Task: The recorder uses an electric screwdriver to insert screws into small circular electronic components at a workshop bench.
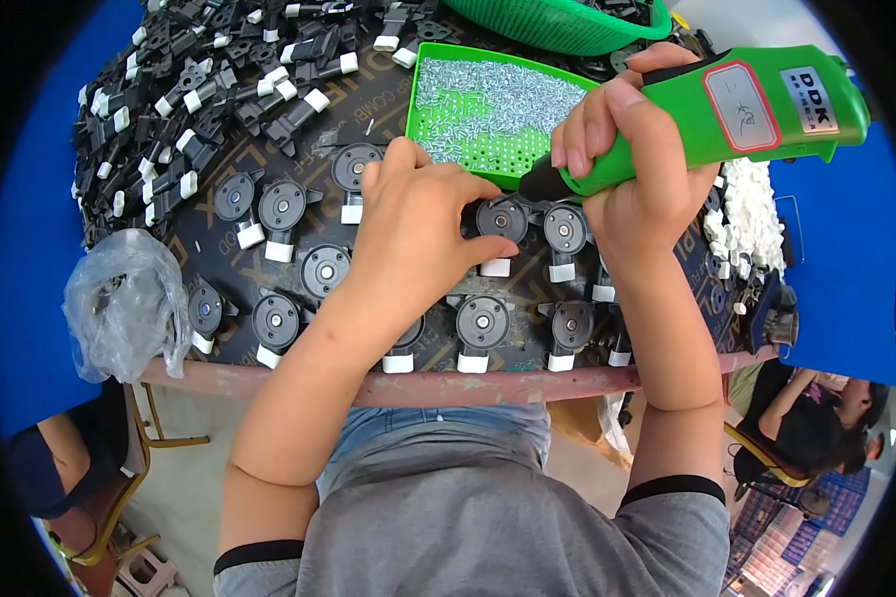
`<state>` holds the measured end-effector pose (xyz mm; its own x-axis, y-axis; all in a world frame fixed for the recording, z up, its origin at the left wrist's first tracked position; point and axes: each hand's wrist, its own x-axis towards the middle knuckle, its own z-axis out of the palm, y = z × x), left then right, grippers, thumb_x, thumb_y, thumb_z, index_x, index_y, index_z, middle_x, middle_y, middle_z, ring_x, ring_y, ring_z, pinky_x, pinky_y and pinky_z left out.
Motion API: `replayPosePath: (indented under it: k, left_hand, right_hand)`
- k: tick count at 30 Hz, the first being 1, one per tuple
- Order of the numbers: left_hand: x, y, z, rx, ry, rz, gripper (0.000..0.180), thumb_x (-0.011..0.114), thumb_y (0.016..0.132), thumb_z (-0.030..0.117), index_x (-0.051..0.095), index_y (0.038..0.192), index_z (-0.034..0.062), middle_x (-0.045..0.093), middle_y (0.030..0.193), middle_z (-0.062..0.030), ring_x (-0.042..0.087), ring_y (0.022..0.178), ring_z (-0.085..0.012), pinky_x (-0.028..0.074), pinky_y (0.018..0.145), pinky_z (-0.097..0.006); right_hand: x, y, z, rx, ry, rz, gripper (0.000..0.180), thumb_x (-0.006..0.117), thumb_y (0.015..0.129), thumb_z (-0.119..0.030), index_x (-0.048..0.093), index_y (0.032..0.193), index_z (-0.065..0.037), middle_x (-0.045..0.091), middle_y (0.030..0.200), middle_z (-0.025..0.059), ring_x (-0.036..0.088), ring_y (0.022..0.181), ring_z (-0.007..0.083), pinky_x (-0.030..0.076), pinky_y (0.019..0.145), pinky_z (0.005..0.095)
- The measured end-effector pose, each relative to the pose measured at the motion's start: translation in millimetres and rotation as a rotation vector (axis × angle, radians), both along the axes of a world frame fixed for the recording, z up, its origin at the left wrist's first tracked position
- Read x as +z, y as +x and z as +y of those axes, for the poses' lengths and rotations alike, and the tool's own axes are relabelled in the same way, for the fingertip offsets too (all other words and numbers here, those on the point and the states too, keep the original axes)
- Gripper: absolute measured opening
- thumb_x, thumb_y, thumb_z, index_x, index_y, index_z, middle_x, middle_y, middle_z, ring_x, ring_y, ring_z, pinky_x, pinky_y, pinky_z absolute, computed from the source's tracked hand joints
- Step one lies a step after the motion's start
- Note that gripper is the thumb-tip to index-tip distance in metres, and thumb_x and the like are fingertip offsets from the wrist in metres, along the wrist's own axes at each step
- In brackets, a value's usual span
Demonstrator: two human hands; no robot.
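Observation:
My right hand (632, 139) is wrapped round a green electric screwdriver (687, 124), whose black nose points down and left. The driver's tip is over a black disc-shaped part with a white end (503, 221); whether it touches a screw there is too small to tell. With thumb and forefinger, my left hand (413, 214) grips that same part by its edges on the table. Similar black disc parts (483, 321) lie in loose rows around both hands, several of them with a small bright screw in the centre. My left forearm partly covers one of them.
A green perforated tray (498, 159) of small silver screws lies beyond my hands, with a green basket (558, 25) behind. Black parts with white ends (199, 99) are heaped at left, above a clear plastic bag (127, 303). White pieces (752, 214) pile up at right.

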<state>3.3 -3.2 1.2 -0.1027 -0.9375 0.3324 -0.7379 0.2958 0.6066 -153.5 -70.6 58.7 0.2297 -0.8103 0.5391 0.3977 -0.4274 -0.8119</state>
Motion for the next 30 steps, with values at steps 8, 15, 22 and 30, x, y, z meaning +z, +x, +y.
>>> replayPosePath:
  k: [8,15,22,30]
  left_hand:
    - [0.4,0.8,-0.6,0.004,-0.018,0.012,0.044,0.090,0.060,0.028,0.078,0.097,0.0080,0.070,0.083,-0.0036,0.052,0.096,-0.0263,0.036,0.088,-0.041]
    - [0.3,0.4,1.1,0.002,-0.014,0.024,0.043,0.090,0.060,0.028,0.078,0.097,0.0082,0.070,0.084,-0.0038,0.052,0.096,-0.0261,0.036,0.087,-0.040]
    - [-0.7,0.7,0.5,0.013,-0.003,0.005,0.048,0.091,0.061,0.031,0.077,0.101,0.0093,0.071,0.088,-0.0017,0.052,0.093,-0.0246,0.037,0.090,-0.039]
    - [-5.0,-0.7,0.8,0.026,-0.065,0.044,0.041,0.090,0.059,0.027,0.078,0.093,0.0085,0.070,0.083,-0.0040,0.054,0.097,-0.0263,0.036,0.086,-0.040]
  right_hand:
    - [2.7,3.1,-0.7,-0.033,0.033,-0.032,0.023,0.052,0.092,-0.006,0.047,0.114,-0.004,0.047,0.065,0.0083,0.047,0.050,0.0184,0.044,0.052,0.0350]
    - [3.1,5.3,0.5,-0.016,0.041,0.009,0.022,0.051,0.092,-0.005,0.047,0.113,-0.003,0.046,0.065,0.0084,0.046,0.049,0.0184,0.044,0.051,0.0349]
    - [6.5,13.9,-1.0,0.091,-0.021,0.067,0.019,0.051,0.092,-0.003,0.046,0.111,-0.001,0.048,0.066,0.0089,0.046,0.048,0.0165,0.044,0.050,0.0336]
    - [19.0,28.2,27.0,-0.037,0.223,0.167,0.027,0.058,0.089,0.002,0.041,0.109,-0.002,0.054,0.067,0.0086,0.053,0.049,0.0151,0.047,0.048,0.0298]
